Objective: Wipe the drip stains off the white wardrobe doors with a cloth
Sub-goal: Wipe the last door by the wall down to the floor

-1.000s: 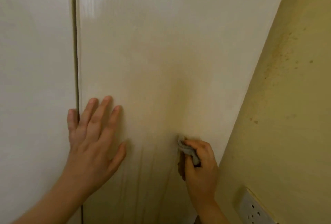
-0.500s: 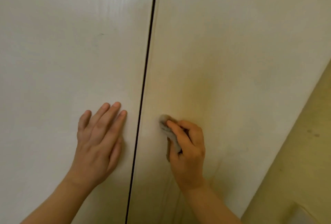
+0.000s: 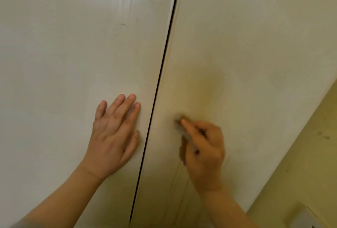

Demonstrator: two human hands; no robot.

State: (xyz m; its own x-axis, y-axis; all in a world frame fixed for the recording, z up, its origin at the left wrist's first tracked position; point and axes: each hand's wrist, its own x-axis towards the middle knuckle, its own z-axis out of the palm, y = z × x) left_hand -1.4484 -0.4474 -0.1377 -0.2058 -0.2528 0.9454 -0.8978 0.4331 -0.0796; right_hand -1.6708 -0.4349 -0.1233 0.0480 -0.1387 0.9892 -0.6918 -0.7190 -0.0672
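Observation:
Two white wardrobe doors fill the view, split by a dark vertical gap [image 3: 160,78]. My left hand [image 3: 114,134] lies flat with straight fingers on the left door [image 3: 73,54], just left of the gap. My right hand [image 3: 204,149] grips a small grey cloth [image 3: 179,127] and presses it against the right door [image 3: 246,45], a little right of the gap. The cloth is blurred and mostly hidden in my fingers. A yellowish smear [image 3: 206,89] sits above the cloth. Faint drip streaks [image 3: 175,182] run down below my right hand.
A yellow wall [image 3: 310,155] with a few small dark spots meets the right door at the right edge. The corner of a white wall socket [image 3: 302,217] shows at the bottom right.
The view has swung left, so the door gap now sits mid-frame. My left hand has shifted from the right door onto the left door. My right hand has carried the cloth left, near the gap.

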